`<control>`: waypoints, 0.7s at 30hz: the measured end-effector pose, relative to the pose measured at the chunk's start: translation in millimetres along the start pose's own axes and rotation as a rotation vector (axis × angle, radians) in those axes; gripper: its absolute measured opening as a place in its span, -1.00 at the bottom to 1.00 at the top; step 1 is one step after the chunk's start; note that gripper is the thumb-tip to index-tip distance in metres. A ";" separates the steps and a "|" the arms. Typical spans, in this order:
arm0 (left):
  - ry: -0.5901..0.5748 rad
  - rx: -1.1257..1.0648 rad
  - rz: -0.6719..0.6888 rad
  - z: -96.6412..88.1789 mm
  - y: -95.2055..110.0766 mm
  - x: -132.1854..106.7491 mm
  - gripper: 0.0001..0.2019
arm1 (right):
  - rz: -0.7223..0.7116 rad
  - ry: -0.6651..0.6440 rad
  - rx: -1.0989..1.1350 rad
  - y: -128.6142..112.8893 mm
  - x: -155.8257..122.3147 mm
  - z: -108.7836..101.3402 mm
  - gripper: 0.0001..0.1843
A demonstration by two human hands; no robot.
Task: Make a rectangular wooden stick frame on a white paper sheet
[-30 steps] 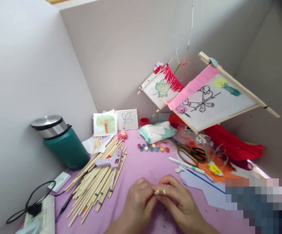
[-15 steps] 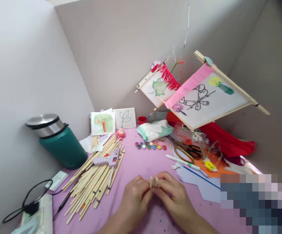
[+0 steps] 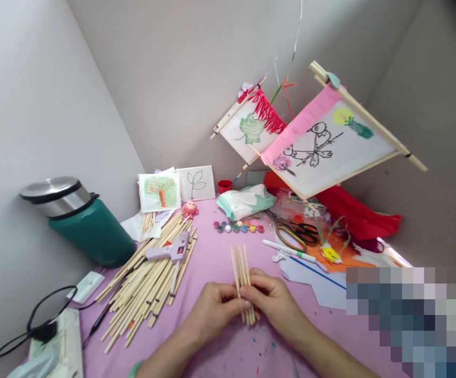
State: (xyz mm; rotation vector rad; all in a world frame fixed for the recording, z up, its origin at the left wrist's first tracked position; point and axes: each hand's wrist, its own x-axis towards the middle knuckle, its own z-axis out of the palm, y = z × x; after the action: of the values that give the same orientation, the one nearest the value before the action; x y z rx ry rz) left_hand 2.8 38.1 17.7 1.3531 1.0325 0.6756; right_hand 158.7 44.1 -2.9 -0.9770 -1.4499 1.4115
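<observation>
Both of my hands meet low in the middle of the view over a pink table (image 3: pixel 220 257). My left hand (image 3: pixel 212 310) and my right hand (image 3: pixel 277 303) pinch a small bundle of wooden sticks (image 3: pixel 242 273) between their fingertips. The bundle points away from me, its far ends fanned slightly above my fingers. A big pile of the same sticks (image 3: pixel 149 281) lies to the left, with a lilac glue gun (image 3: pixel 170 253) resting on it.
A green flask with a steel lid (image 3: pixel 82 226) stands at the left wall. A power strip and black cord (image 3: pixel 50 336) sit at the lower left. Paint pots (image 3: pixel 237 227), wet wipes (image 3: pixel 245 201), scissors (image 3: pixel 294 233), a marker (image 3: pixel 288 251) and paper scraps lie beyond. Two stick-framed drawings (image 3: pixel 322 147) lean at the back.
The stick bundle, seen end-on between my fingertips before, has been turned so its length now shows and points away from me. The camera has tilted slightly.
</observation>
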 end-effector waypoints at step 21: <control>0.295 0.021 0.237 -7.7 6.5 -4.3 -0.76 | -0.056 0.006 -0.245 -0.5 -10.3 13.4 -0.81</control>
State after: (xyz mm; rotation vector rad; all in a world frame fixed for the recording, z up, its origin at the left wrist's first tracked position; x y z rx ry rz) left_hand -4.8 38.8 25.7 1.4358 1.1218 1.0682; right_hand 149.3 30.0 -2.8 -1.0814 -1.6604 1.2096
